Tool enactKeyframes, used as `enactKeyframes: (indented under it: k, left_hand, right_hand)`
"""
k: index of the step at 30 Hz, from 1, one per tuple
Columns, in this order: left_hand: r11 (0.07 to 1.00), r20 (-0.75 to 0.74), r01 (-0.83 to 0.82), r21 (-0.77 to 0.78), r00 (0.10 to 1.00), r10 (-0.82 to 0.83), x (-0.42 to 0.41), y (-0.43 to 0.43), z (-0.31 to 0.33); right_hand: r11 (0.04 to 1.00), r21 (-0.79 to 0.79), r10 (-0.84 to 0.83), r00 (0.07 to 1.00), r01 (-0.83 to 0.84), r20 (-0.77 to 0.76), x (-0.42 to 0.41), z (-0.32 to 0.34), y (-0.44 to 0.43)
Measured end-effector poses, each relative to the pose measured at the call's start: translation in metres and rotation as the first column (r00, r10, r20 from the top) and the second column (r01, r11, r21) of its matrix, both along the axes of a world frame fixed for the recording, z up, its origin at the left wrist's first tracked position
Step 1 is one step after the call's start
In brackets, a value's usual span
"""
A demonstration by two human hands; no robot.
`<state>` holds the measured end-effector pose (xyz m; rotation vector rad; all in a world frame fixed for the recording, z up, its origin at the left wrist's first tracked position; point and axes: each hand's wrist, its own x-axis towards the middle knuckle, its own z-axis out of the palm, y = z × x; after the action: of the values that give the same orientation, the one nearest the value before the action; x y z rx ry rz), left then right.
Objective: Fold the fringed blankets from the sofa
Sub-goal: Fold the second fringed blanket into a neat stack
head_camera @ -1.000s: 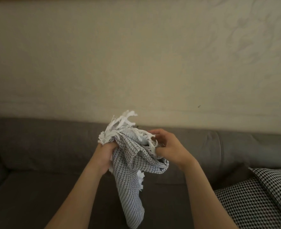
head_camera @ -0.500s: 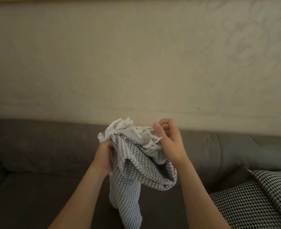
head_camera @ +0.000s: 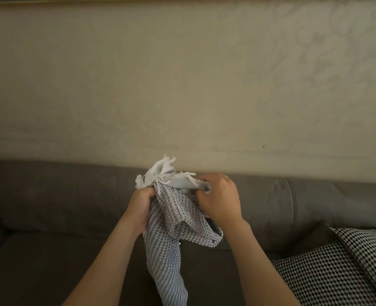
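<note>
Your right hand has just re-gripped the blanket along its top edge. Your left hand still clutches it by the fringe. You're likely still hunting for corners.

Your way is open over the sofa seat at lower left; the houndstooth cushions block lower right.

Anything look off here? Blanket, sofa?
Nothing damaged or spilled. The blanket is just bunched, not yet folded: left hand and right hand grip it near its white fringe, above the sofa.
</note>
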<state>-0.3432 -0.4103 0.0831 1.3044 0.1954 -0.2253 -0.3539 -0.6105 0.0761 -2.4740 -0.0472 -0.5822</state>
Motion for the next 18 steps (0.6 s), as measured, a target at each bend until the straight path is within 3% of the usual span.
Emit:
enactKeyframes:
  k: [3,6,10,14,16,18]
  left_hand:
    - [0.977,0.181,0.080,0.196,0.977,-0.116,0.002,-0.001,-0.004]
    - [0.903,0.306,0.041,0.428,0.933,-0.187,0.003,-0.003,-0.007]
    - [0.857,0.319,-0.024,0.514,0.933,-0.166,0.006,0.001,-0.015]
    - [0.816,0.365,-0.008,0.578,0.897,-0.249,0.003,0.002,-0.016]
    - [0.790,0.366,0.017,0.613,0.880,-0.302,0.002,0.003,-0.016]
    - [0.744,0.373,0.035,0.667,0.849,-0.374,0.003,0.004,-0.015]
  right_hand:
    - [0.978,-0.064,-0.201,0.980,0.201,-0.002,0.002,0.015,-0.001]
    - [0.959,-0.048,-0.284,0.940,0.280,-0.187,0.003,0.036,0.001]
    - [0.988,-0.026,-0.155,0.950,0.153,-0.272,0.012,0.051,-0.011]
    - [0.998,-0.025,-0.059,0.925,0.053,-0.374,0.012,0.069,-0.028]
    - [0.996,0.082,0.001,0.922,0.033,-0.386,0.015,0.074,-0.031]
    - [0.943,0.325,0.065,0.913,0.077,-0.404,0.020,0.074,-0.031]
